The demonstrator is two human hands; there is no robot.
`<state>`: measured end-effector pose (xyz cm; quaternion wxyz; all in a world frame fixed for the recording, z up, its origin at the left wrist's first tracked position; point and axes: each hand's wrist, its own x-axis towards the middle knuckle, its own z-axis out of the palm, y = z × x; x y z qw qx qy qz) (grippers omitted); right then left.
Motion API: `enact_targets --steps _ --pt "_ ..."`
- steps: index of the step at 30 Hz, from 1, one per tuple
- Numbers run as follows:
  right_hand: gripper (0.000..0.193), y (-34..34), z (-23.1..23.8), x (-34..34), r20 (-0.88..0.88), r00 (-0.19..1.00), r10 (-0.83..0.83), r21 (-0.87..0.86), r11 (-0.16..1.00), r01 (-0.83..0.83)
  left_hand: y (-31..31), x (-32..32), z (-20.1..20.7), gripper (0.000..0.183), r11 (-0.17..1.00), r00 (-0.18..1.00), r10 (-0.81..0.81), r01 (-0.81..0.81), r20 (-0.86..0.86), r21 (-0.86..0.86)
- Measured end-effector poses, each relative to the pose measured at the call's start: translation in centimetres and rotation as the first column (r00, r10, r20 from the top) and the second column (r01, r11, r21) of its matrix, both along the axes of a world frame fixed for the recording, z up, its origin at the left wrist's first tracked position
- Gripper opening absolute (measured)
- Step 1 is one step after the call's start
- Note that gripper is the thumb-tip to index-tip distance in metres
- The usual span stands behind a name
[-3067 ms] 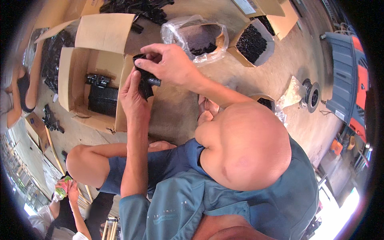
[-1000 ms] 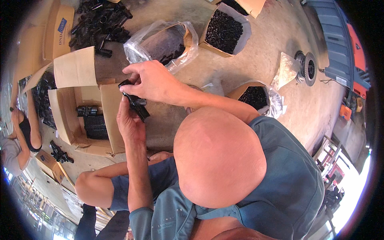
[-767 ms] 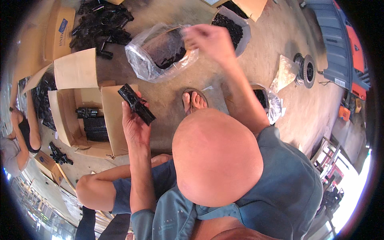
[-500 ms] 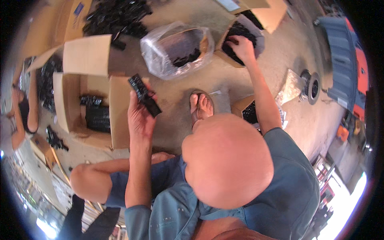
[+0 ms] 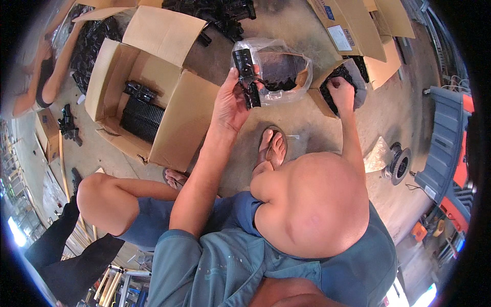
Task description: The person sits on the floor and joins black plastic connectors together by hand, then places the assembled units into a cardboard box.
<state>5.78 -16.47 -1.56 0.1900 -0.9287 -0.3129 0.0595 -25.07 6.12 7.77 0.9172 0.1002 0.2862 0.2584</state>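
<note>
My left hand [image 5: 231, 106] is closed around a black plastic part [image 5: 244, 64], long and upright, with a small arm sticking out at its middle. It is held up in front of a clear plastic bag [image 5: 308, 69] with black pieces inside. Over at the right, my right hand [image 5: 342, 95] dips into an open carton [image 5: 319, 98] full of small black pieces [image 5: 331, 105]. Its fingers are bent and drawn together among the pieces; what they pinch, if anything, is hidden.
A large open carton [image 5: 197, 115] on the left holds neatly stacked black parts [image 5: 143, 120]. Black parts [image 5: 225, 18] lie heaped behind. Another person's arm [image 5: 56, 77] shows at far left. A wire spool [image 5: 400, 163] and a grey-orange bin [image 5: 444, 138] stand right.
The whole view has shifted. My left hand has risen and gone right with the black plastic part, from beside the large carton to before the bag. My right hand stays in its carton, fingers more bunched.
</note>
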Motion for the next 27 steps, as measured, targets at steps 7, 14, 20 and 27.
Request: enact_targets --steps 7,14,20,27 --pt "0.013 5.4 12.4 -7.0 -0.556 0.815 0.161 0.575 0.783 0.238 -1.0 0.2 -0.1 0.040 1.000 1.000 0.002 -0.002 0.012 0.029" --pt "0.017 12.6 17.1 -14.6 -0.453 0.671 0.587 0.596 0.759 -0.262 -1.9 -1.1 0.7 0.036 1.000 1.000 -0.012 0.012 0.011 0.013" --pt "0.020 14.5 16.4 -15.2 -0.232 0.615 0.754 0.605 0.607 -0.516 -2.3 -1.8 0.1 0.036 0.998 0.999 -0.046 0.046 -0.003 -0.036" --pt "0.026 15.6 16.5 -14.9 0.041 0.492 0.870 0.465 0.419 -0.780 -2.2 -1.9 -0.2 0.035 0.997 0.998 0.004 0.001 0.058 -0.081"
